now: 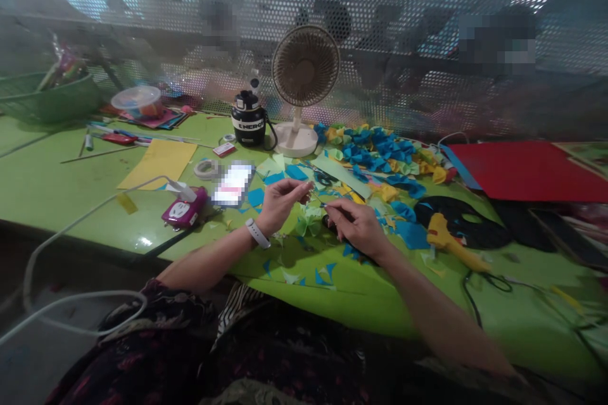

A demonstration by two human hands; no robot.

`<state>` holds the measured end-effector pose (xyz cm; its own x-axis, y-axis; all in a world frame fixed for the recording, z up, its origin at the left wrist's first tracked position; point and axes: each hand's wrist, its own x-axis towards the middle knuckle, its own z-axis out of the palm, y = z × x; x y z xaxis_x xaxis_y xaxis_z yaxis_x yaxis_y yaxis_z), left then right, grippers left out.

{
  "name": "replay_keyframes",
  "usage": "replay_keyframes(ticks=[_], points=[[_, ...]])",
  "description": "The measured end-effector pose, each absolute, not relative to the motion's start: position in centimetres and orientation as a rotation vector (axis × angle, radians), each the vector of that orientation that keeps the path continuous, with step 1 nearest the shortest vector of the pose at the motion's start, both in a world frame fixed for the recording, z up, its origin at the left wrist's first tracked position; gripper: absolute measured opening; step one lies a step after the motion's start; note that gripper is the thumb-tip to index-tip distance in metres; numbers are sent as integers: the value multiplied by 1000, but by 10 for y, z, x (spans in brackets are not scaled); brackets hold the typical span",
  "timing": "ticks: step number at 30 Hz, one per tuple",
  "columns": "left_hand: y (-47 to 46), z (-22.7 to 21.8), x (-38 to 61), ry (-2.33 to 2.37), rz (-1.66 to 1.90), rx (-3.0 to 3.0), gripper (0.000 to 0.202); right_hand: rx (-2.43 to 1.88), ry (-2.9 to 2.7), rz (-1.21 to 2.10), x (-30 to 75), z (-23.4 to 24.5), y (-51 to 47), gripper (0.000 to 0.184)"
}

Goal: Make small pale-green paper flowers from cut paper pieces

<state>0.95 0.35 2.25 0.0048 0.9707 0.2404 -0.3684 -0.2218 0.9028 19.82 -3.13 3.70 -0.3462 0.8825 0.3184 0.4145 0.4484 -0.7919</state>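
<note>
My left hand point(284, 201), with a pale watch band at the wrist, is closed in a pinch above the table's middle. Whatever lies between its fingertips is too small to make out. Close on its right, my right hand point(357, 224) is closed round what looks like a pair of scissors, its thin tip pointing at the left fingertips and its dark handle partly hidden by the fingers. Just below both hands is a light green paper flower point(310, 223); I cannot tell whether it is held. Blue and pale paper scraps point(323, 275) are scattered around.
Behind the hands lie black-handled scissors point(324, 178) and a heap of paper flowers point(375, 149). A fan point(306, 66) and black flask point(249, 126) stand farther back. At left are a phone point(232, 183) and purple power socket point(186, 209); at right, a yellow glue gun point(453, 243).
</note>
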Motion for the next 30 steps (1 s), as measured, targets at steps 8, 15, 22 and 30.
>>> replay_keyframes(ticks=[8, 15, 22, 30], points=[[3, 23, 9, 698, 1442, 1096, 35, -1158, -1820, 798, 195, 32, -30, 27], [1, 23, 10, 716, 1454, 1087, 35, -1207, -1877, 716, 196, 32, -32, 26], [2, 19, 12, 717, 1441, 1024, 37, -1138, -1788, 1285, 197, 46, -33, 37], [1, 23, 9, 668, 1345, 962, 36, -1160, -1796, 1005, 194, 41, -34, 30]])
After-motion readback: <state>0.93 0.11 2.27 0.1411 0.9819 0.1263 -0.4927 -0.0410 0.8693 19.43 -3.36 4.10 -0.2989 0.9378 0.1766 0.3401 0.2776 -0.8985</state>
